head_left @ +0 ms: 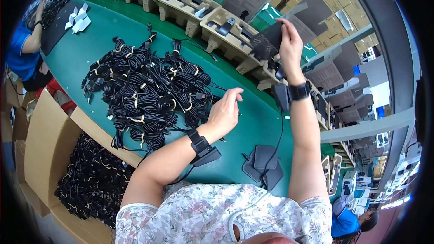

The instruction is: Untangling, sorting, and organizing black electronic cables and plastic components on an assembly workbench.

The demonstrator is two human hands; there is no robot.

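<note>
My right hand is raised over the conveyor and grips a flat dark pad at its edge, above a brown pulp tray. My left hand hovers with fingers apart over the green table, just right of a big pile of black cable bundles tied with yellow twist ties. It holds nothing. Both wrists carry black bands with small devices. A stack of dark flat pads lies on the table near my body.
A row of brown pulp trays with black parts runs along the conveyor at the back. A cardboard box of more black cables stands at my left. A person in blue works at the far left; another sits at lower right.
</note>
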